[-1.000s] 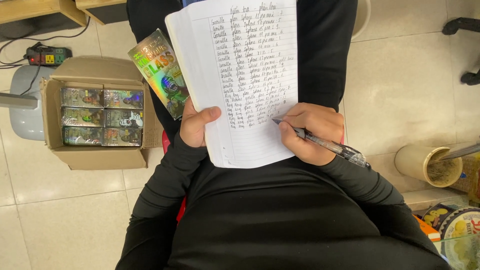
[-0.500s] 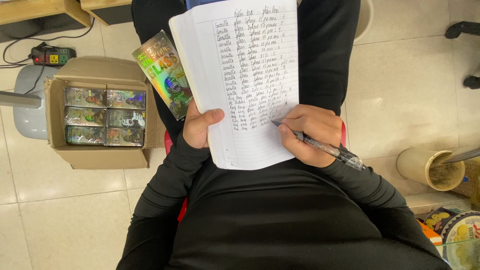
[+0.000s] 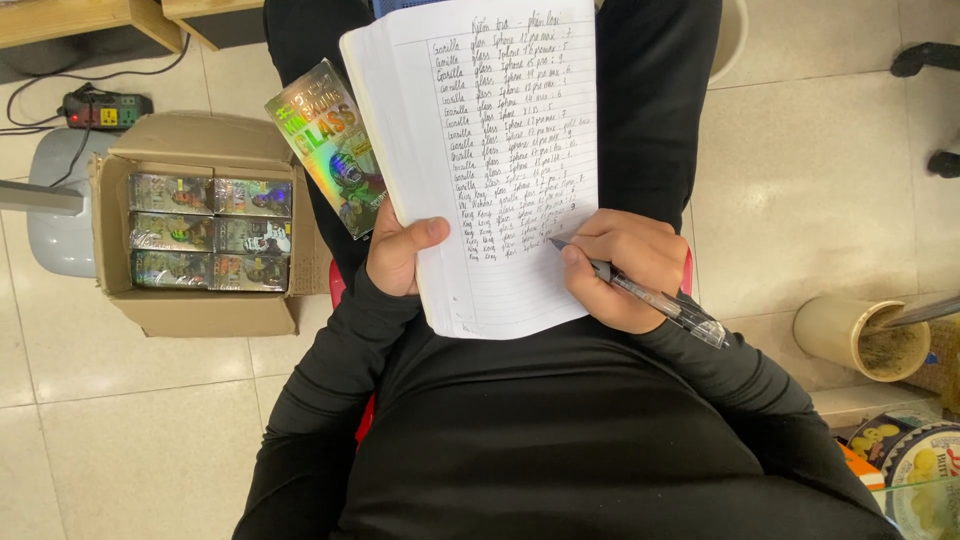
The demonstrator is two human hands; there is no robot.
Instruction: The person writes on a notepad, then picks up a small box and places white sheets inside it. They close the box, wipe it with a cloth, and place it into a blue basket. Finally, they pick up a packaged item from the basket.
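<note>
A lined notebook (image 3: 500, 110) lies open on my lap, its page filled with handwritten rows. My left hand (image 3: 398, 250) grips the notebook's left edge, thumb on the page, and also holds a shiny holographic flat package (image 3: 330, 145) that sticks out up and to the left. My right hand (image 3: 625, 268) is closed around a clear-barrelled pen (image 3: 655, 297), with the tip touching the page just below the last written row. Both arms wear black sleeves.
An open cardboard box (image 3: 200, 310) with several shiny packages stands on the tiled floor at left. A power strip (image 3: 105, 108) and cables lie at the top left, by a grey stool base (image 3: 55, 240). A cream cylinder container (image 3: 860, 338) stands at right, printed tins (image 3: 915, 470) below it.
The view has shifted slightly. My right hand and the pen tip have stayed at the bottom written row with only small movement. My left hand keeps its hold.
</note>
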